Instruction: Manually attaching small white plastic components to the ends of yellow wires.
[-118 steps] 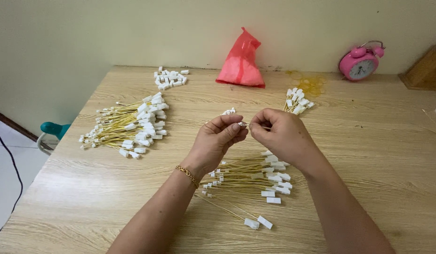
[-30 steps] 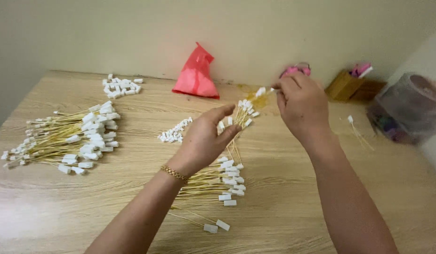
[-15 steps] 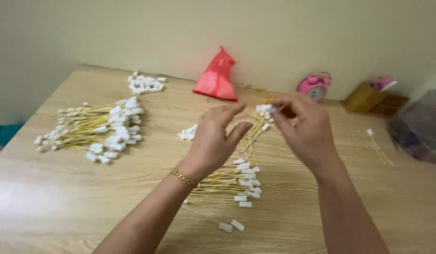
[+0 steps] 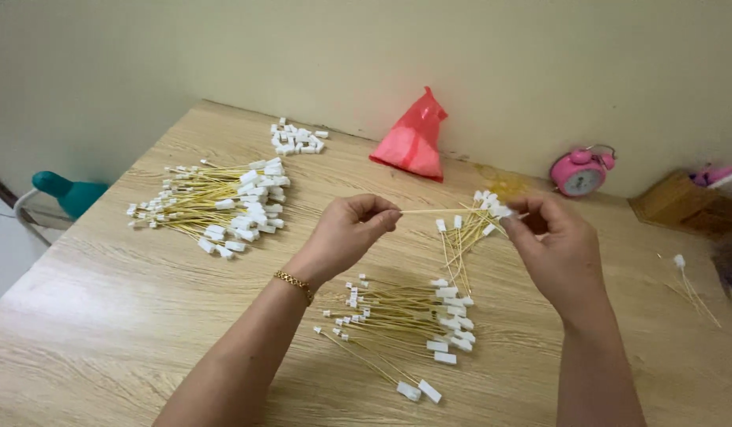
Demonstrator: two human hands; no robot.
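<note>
The left hand (image 4: 352, 233) and right hand (image 4: 557, 249) are each pinching an end of one thin yellow stick (image 4: 441, 211), holding it level above the worktop (image 4: 105, 316), over the near pile of sticks (image 4: 405, 312).

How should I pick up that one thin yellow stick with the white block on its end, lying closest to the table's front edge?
Pinch the white plastic block at the end of the thin yellow stick, coming straight down from above. The stick lies flat on the wooden table and looks too thin to grasp easily; the block stands a little taller and sits apart from the pile.
</note>
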